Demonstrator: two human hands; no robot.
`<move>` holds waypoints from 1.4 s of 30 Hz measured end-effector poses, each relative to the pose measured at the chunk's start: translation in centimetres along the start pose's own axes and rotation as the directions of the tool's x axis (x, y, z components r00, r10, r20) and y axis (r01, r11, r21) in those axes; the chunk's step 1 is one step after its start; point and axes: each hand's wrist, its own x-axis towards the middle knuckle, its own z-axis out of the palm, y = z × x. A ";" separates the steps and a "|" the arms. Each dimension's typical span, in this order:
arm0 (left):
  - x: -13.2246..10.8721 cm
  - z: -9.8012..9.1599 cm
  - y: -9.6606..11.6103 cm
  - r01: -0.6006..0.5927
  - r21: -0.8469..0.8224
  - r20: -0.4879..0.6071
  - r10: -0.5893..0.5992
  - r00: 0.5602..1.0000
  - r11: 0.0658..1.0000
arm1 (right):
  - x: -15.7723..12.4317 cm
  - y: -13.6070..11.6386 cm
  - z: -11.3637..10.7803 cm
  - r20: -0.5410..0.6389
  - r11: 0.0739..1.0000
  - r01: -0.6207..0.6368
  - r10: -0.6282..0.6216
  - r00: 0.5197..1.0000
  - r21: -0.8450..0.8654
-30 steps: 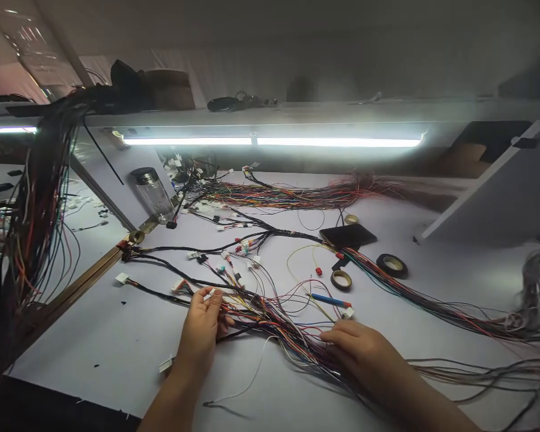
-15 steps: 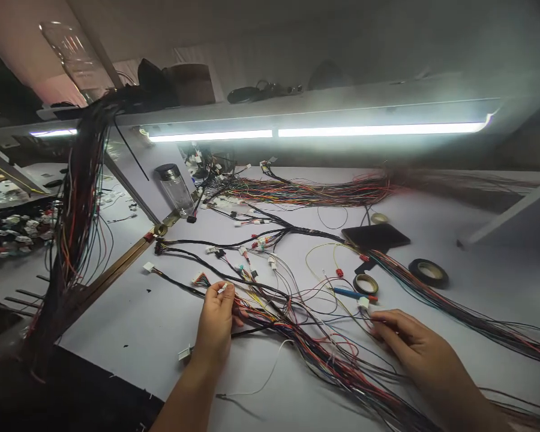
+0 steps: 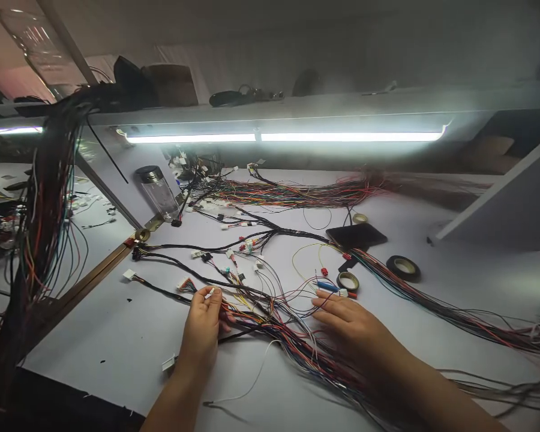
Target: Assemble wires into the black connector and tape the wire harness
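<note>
Between the thumb and forefinger of my left hand (image 3: 202,321) is a small white connector (image 3: 213,291). That hand is closed, with coloured wires running out beside its fingers. They join the wiring harness (image 3: 292,342), a thick bundle crossing the white table. My right hand (image 3: 351,324) reaches over the wires, its fingers stretched out leftward and apparently holding nothing; its thumb is hidden. Just behind its knuckles lies another white connector (image 3: 343,292), close to a blue pen-like tool (image 3: 326,287). A red connector (image 3: 324,272) rests a little farther back.
Tape rolls (image 3: 402,267) and a black phone-like slab (image 3: 357,235) lie at the right. A glass bottle (image 3: 159,195) leans at the back left. Hanging wires (image 3: 49,198) drape at the left; more wires (image 3: 288,193) lie under the lamp (image 3: 351,137).
My right hand has moved left, away from the wire by the white connector, and its fingers have straightened. My left hand keeps its pinch. The whole view has shifted slightly.
</note>
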 end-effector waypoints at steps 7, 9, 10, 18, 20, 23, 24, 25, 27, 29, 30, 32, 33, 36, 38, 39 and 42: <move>0.1 0.1 -0.2 -0.026 -0.020 0.013 0.026 1.000 0.999 | 0.7 -0.5 0.9 -0.037 0.999 -0.012 0.010 0.999 -0.050; 0.1 0.1 -0.4 -0.046 -0.023 -0.008 0.045 0.999 0.999 | 0.1 -0.8 0.4 -0.038 0.999 0.009 -0.011 0.999 -0.051; 0.1 0.2 -0.5 -0.054 -0.020 -0.021 0.054 0.998 0.998 | -0.4 -0.8 0.1 -0.029 0.998 0.024 -0.025 0.999 -0.053; 0.0 0.4 -0.4 -0.045 -0.068 -0.095 0.039 0.995 0.997 | -6.9 1.8 -1.6 -0.027 0.958 -0.266 0.271 0.962 0.109; -0.1 0.3 -0.2 -0.041 -0.071 -0.076 0.036 0.996 0.997 | -7.7 2.1 -1.9 -0.086 0.784 -0.547 0.592 0.802 0.295; -0.2 0.4 0.1 -0.032 -0.082 -0.073 0.026 0.997 0.996 | -7.4 2.4 -2.4 -0.049 0.299 -0.559 0.907 0.417 0.773; -0.3 0.5 0.1 -0.029 -0.084 -0.075 0.022 0.997 0.996 | -7.0 2.5 -2.6 0.004 0.146 -0.421 0.942 0.335 0.895; -0.3 0.5 0.2 -0.027 -0.083 -0.076 0.021 0.997 0.996 | -6.8 2.7 -2.8 0.068 0.011 -0.268 0.957 0.282 0.963; -0.4 0.5 0.2 -0.024 -0.050 -0.072 0.020 0.997 0.998 | -6.5 3.1 -3.3 0.201 -0.193 -0.057 0.949 0.242 0.980; -0.5 0.3 0.0 -0.016 0.018 -0.053 0.017 0.998 1.000 | -6.5 3.5 -3.8 0.260 -0.264 -0.020 0.927 0.269 0.964; -0.6 0.2 0.0 -0.017 0.061 -0.050 0.020 0.999 0.998 | -6.6 3.6 -4.0 0.249 -0.244 -0.056 0.918 0.308 0.968; -0.9 -0.3 0.1 -0.105 0.235 -0.058 0.122 0.991 0.966 | -6.7 3.5 -4.2 0.188 -0.115 -0.201 0.899 0.396 0.973; -1.1 -0.6 0.2 -0.201 0.370 -0.039 0.231 0.972 0.907 | -6.6 3.4 -4.3 0.163 -0.028 -0.301 0.886 0.435 0.953; -1.5 -1.4 1.0 -0.456 0.765 0.187 0.521 0.833 0.455 | -5.6 2.7 -3.9 0.151 0.218 -0.555 0.826 0.543 0.803; -1.8 -1.8 1.5 -0.480 0.858 0.314 0.550 0.774 0.185 | -4.7 2.0 -3.4 0.175 0.383 -0.641 0.755 0.632 0.665; -2.0 -2.0 1.7 -0.464 0.880 0.339 0.551 0.763 0.100 | -4.2 1.6 -3.1 0.187 0.474 -0.659 0.711 0.678 0.584; -2.5 -2.7 1.9 -0.481 0.876 0.412 0.531 0.740 -0.009 | -3.1 0.6 -2.5 0.197 0.737 -0.595 0.563 0.803 0.319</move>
